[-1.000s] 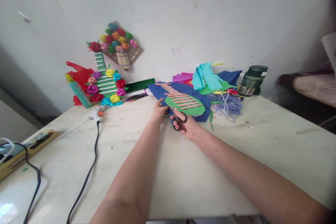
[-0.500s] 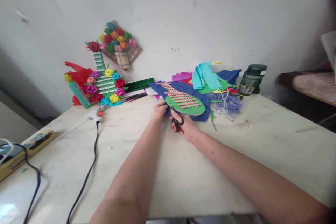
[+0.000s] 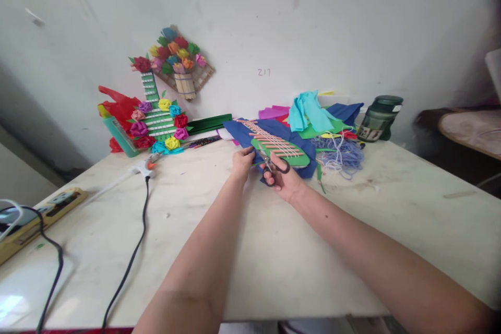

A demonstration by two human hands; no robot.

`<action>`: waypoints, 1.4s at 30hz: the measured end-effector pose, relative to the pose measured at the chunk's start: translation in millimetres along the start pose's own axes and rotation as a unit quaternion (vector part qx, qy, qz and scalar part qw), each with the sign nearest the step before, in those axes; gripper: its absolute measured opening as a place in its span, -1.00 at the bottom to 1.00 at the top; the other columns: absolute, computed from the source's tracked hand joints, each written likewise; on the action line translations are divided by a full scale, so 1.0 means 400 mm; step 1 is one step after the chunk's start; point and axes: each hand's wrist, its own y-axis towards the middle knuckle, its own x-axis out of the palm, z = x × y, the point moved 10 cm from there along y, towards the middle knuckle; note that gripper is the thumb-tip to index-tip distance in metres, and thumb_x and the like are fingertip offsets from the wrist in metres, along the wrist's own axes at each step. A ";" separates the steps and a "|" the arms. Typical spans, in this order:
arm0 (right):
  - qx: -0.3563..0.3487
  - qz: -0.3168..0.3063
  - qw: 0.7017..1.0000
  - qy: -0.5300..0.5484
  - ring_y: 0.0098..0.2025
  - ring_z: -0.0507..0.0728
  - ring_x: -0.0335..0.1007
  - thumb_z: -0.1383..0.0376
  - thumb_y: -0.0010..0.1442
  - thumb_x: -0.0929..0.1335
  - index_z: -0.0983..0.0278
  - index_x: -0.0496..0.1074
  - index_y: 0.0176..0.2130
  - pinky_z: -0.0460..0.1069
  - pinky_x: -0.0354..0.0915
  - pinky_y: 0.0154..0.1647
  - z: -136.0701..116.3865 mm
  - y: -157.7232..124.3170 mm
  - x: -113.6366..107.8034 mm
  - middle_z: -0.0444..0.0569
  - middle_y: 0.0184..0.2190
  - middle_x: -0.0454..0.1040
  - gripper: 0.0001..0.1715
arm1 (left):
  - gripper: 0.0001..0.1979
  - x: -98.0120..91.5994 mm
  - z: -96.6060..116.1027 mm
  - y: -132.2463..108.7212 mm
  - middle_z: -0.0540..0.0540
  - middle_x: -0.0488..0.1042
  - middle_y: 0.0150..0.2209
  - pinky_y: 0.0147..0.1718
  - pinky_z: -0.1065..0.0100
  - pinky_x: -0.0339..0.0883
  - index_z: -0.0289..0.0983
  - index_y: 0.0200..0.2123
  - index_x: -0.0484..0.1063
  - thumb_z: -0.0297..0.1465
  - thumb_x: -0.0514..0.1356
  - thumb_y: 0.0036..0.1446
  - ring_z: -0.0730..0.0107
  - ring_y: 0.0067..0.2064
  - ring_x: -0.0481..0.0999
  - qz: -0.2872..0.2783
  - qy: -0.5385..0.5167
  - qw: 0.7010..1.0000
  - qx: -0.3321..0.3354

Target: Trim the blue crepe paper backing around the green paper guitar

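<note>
My right hand (image 3: 285, 180) grips black-handled scissors (image 3: 273, 167), their blades at the near edge of a green oval piece (image 3: 291, 155) crossed by pink and white sticks. That piece lies on a blue sheet (image 3: 274, 133). My left hand (image 3: 242, 162) pinches the left edge of the blue sheet and green oval, right beside the scissors. Both forearms reach across the pale table (image 3: 250, 250).
A glue gun (image 3: 145, 166) with a black cord (image 3: 129, 261) lies at the left, a power strip (image 3: 43, 214) further left. Paper-flower crafts (image 3: 160, 120) lean on the wall. Coloured sheets (image 3: 309, 112), a tangle of blue yarn (image 3: 340, 154) and a dark green jar (image 3: 378, 117) sit at the back right.
The scissor handles have opened wider and my right hand has shifted slightly right and away along the green piece's edge. My left hand keeps its pinch.
</note>
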 end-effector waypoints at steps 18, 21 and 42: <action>0.055 0.005 0.997 -0.057 -0.77 -0.11 0.16 0.10 0.24 0.25 0.39 0.37 -0.44 -0.25 -0.13 -0.89 -0.023 -0.026 0.004 -0.17 -0.73 0.30 -0.58 | -0.65 0.011 0.015 -0.007 -0.01 0.46 -0.54 -0.52 0.48 0.22 -0.39 -0.28 0.53 -0.57 0.14 -0.24 0.54 -0.55 0.34 0.002 -0.012 1.000 -0.005; 0.056 0.005 0.997 -0.055 -0.77 -0.11 0.17 0.11 0.23 0.25 0.38 0.37 -0.43 -0.24 -0.14 -0.89 -0.023 -0.024 0.003 -0.16 -0.73 0.31 -0.60 | -0.61 0.019 0.013 -0.010 0.00 0.44 -0.56 -0.51 0.45 0.25 -0.39 -0.25 0.52 -0.57 0.13 -0.25 0.53 -0.56 0.34 -0.009 -0.024 1.000 -0.017; 0.030 -0.012 0.999 -0.008 -0.76 -0.11 0.17 0.14 0.25 0.25 0.39 0.37 -0.44 -0.24 -0.12 -0.87 -0.018 -0.006 0.015 -0.16 -0.73 0.31 -0.61 | -0.64 0.029 0.002 -0.020 0.01 0.39 -0.59 -0.54 0.46 0.24 -0.40 -0.29 0.47 -0.59 0.11 -0.27 0.54 -0.59 0.31 -0.017 -0.076 0.996 -0.052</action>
